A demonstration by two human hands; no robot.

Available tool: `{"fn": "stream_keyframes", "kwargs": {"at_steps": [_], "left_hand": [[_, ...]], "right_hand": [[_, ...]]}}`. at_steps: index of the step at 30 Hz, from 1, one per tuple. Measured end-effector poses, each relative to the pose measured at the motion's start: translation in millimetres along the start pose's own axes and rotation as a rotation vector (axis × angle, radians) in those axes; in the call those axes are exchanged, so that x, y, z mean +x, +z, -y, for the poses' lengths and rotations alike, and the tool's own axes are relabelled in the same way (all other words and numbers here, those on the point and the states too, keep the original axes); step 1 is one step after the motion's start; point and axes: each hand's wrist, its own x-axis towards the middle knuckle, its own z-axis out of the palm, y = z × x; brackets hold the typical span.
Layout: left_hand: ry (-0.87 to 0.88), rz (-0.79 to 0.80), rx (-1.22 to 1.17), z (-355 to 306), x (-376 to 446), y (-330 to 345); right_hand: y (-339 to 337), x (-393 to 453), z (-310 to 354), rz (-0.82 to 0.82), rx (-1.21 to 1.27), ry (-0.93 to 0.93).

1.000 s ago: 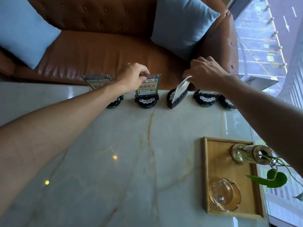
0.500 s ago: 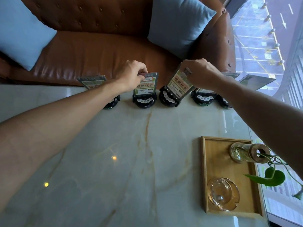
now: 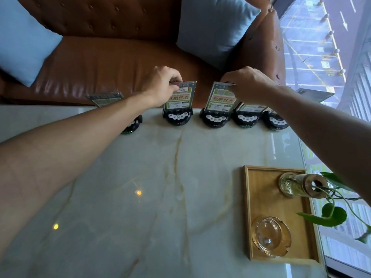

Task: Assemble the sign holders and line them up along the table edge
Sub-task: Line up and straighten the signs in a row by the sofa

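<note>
Sign holders stand in a row of five along the far edge of the marble table [image 3: 180,177], backed by the brown sofa [image 3: 100,63]. We see our left hand [image 3: 160,85] with fingers curled, pinching the top edge of the second sign card [image 3: 178,97], which stands upright in its black base [image 3: 177,117]. Our right hand [image 3: 247,83] likewise pinches the top of the third sign card [image 3: 219,97]; this card leans slightly to the right in its own black base [image 3: 214,119]. The leftmost holder [image 3: 106,98] is partly hidden behind the left forearm, and two further holders [image 3: 248,115] sit at the right end of the row, under the right forearm. Near the right edge of the table lies a wooden tray [image 3: 261,197] carrying a glass vase [image 3: 291,183] with a green plant [image 3: 329,215] and a glass ashtray [image 3: 271,235].

We judge the cards to be thin, stiff, light plastic, smooth and probably slippery, while the bases look low and heavier, so they should stay put. The best hold appears to be the top edge of the card, thumb in front and fingers behind. Pressing straight down should seat the card; sideways force could tilt it or drag the base out of line.
</note>
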Motion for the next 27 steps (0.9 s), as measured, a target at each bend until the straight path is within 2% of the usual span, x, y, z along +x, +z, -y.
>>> {"fn": "stream_keyframes", "kwargs": {"at_steps": [12,27], "left_hand": [[-0.014,0.022,-0.021,-7.3,2.3,8.1],[0.011,0.018,-0.054,-20.1,7.5,14.4]], "right_hand": [[1.0,-4.4,2.3,-0.001,-0.063,-0.053],[-3.9,-5.0,-8.6,-0.017,-0.024,-0.02]]}}
